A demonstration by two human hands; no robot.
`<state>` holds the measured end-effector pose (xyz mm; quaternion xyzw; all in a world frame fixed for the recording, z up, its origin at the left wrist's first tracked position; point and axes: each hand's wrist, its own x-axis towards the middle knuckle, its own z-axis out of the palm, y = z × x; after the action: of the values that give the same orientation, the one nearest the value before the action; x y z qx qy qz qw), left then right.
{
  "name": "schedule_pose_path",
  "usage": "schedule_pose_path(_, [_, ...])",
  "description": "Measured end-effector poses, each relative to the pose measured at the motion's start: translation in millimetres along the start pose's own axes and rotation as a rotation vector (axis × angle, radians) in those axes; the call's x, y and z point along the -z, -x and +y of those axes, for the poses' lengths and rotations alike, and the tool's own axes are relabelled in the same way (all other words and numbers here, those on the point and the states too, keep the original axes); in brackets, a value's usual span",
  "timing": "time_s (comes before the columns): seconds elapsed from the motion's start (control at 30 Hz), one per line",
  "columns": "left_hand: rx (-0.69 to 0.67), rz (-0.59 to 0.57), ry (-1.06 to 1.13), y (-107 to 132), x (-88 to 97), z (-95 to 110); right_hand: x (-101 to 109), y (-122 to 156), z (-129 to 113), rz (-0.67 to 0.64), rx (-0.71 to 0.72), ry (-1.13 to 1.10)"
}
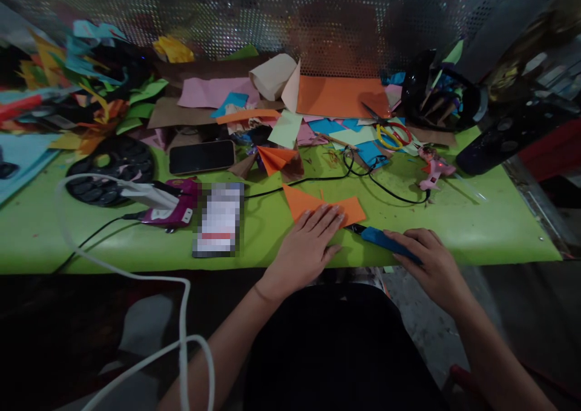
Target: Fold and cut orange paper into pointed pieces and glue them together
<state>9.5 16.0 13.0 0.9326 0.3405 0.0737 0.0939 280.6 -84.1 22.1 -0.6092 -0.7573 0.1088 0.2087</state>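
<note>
Under my left hand (313,241) an orange piece of paper (299,200) lies on the green table (472,229). The palm is down and the fingers stretch flat across the paper, hiding its middle. My right hand (424,256) is wrapped round the blue handle of a utility knife (385,241). The knife's dark front end points left and meets the paper's lower edge beside my left fingers; whether the blade lies under the paper I cannot tell. Just behind sits a folded orange paper piece (275,158).
To the left are a lit phone (219,220), a purple power strip (170,208) with a white cable, and a dark phone (202,157). Scissors (393,134) rest among paper scraps at the back. A pink glue gun (436,169) trails its black cord at right.
</note>
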Motion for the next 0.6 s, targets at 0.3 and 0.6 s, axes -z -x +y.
schedule_pose_path(0.3, [0.004,-0.017,-0.010,0.2,0.4,1.0,0.6,-3.5,-4.9,-0.028,0.006,-0.025])
schedule_pose_path(0.6, [0.018,-0.007,0.016,0.4,-1.3,3.9,-3.0,-9.8,-16.5,-0.035,0.051,-0.018])
